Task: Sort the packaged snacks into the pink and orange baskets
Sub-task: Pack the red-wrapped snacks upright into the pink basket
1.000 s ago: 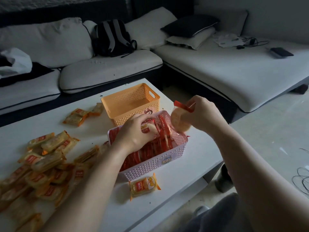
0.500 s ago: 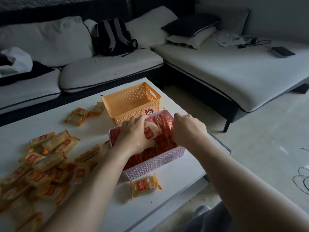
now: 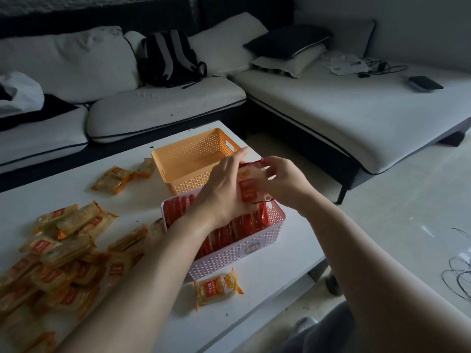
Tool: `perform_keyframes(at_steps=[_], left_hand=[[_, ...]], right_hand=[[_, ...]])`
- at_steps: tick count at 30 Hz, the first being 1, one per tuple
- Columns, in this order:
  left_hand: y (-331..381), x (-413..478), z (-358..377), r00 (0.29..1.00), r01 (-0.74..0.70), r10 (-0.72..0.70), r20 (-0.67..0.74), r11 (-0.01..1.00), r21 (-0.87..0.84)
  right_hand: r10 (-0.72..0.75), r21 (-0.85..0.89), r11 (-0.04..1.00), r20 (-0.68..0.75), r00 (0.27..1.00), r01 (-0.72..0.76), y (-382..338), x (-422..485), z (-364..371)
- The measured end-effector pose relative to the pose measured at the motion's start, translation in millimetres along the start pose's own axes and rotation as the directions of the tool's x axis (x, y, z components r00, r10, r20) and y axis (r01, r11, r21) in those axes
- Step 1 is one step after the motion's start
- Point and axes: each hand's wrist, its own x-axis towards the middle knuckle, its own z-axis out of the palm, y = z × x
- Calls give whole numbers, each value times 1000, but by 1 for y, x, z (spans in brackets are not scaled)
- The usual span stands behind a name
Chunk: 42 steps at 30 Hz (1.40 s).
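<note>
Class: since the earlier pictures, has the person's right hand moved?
Yes. The right hand has risen from inside the pink basket towards the orange basket, holding a red packet.

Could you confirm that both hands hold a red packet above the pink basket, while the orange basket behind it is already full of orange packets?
Not quite: the head view shows the orange basket empty. The rest stands: left hand and right hand hold a red packet above the pink basket.

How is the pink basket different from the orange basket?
The pink basket is packed with red snack packets, but the orange basket looks empty. The pink basket sits nearer the person, with both hands over it; the orange basket stands behind it, untouched. Both are perforated plastic with a small sticker.
</note>
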Motion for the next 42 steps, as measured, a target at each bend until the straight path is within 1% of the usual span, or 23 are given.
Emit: perform_keyframes(at_steps=[2,4,5,6,8,9,11,13,16,19,21,25,30,32,34,35,36,37,38,39,40,41,42], left_hand=[[-4,6,2,997,68,-74,-31,986,-150],[-13,16,5,979,116,-152,-139,964,-238],[-16,22,5,971,140,-169,-167,975,-172],[-20,26,5,975,162,-168,-143,985,-56],[-23,33,10,987,141,-154,56,972,190],[-20,35,13,969,126,-180,167,949,289],[-20,40,18,935,85,-217,279,905,417],[-22,45,20,922,72,-229,311,892,446],[-26,47,19,943,25,-182,278,873,487],[-32,47,14,969,4,-121,217,881,474],[-37,49,11,974,11,-112,195,889,458],[-40,51,11,950,89,-215,227,882,462],[-36,46,13,946,34,-184,267,876,482],[-35,44,11,951,57,-184,249,894,444],[-33,42,10,948,64,-193,252,894,444],[-33,42,11,949,59,-191,251,889,454],[-32,41,12,952,54,-185,245,886,461],[-32,41,13,955,51,-179,236,884,465],[-31,41,15,957,59,-182,225,883,465],[-30,42,16,955,78,-201,217,880,469],[-28,43,18,952,99,-222,209,873,478],[-27,44,20,948,116,-242,205,866,487],[-26,44,21,945,131,-257,201,862,489]], right_hand=[[49,106,994,-130,990,-35,6,4,-5],[109,216,975,-229,967,-58,13,8,-9],[130,238,969,-257,958,-67,15,11,-11],[140,249,966,-266,954,-73,17,13,-12],[159,272,958,-240,958,-91,18,16,-12],[163,272,957,-220,962,-100,19,18,-11],[142,197,975,-197,970,-103,20,24,-9],[100,121,990,-191,977,-77,22,29,-10],[10,110,994,-161,987,8,21,33,-17],[-207,-71,977,-146,967,199,21,38,-21],[-301,-180,944,-117,946,278,24,40,-17],[-299,-413,862,56,953,295,23,39,-7],[-271,-483,820,143,952,307,6,31,-6],[-186,-375,897,156,970,233,2,30,-7],[-32,-46,998,231,972,44,1,29,-7],[32,114,991,286,958,-67,2,29,-7],[72,201,969,318,945,-141,3,29,-4],[91,203,966,311,946,-160,4,29,-1],[83,107,987,276,958,-116,3,29,2],[57,-66,997,240,969,-42,2,29,6],[28,-238,971,220,975,25,1,29,10],[7,-351,934,210,978,69,0,29,13],[2,-405,911,191,982,77,-1,28,15]])
